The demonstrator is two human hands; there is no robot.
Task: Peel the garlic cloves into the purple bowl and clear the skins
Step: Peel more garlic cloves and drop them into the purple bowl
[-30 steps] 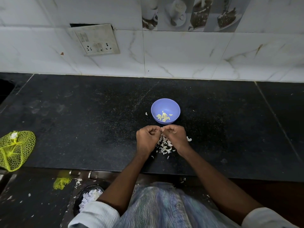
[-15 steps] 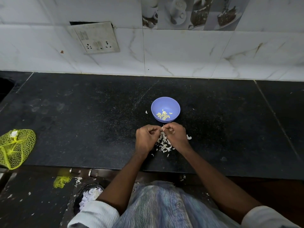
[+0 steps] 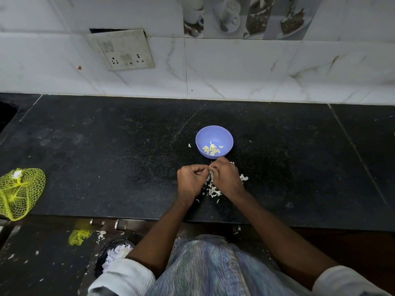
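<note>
Just beyond hands: purple bowl [image 3: 214,141], slightly nearer right hand [image 3: 227,178]. Left hand [image 3: 190,180] and right together, pinching garlic clove [image 3: 210,167] over skins [image 3: 211,186].

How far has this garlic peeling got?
Done: several peeled cloves lie in the purple bowl. In hand: left hand and right hand pinch something small together, likely another clove. Left: the skins on the counter remain uncleared.

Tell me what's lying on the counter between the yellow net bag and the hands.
Nothing: the head view shows only bare, dusty black counter between the yellow net bag and the left hand. The skins lie beneath and between the hands.
</note>
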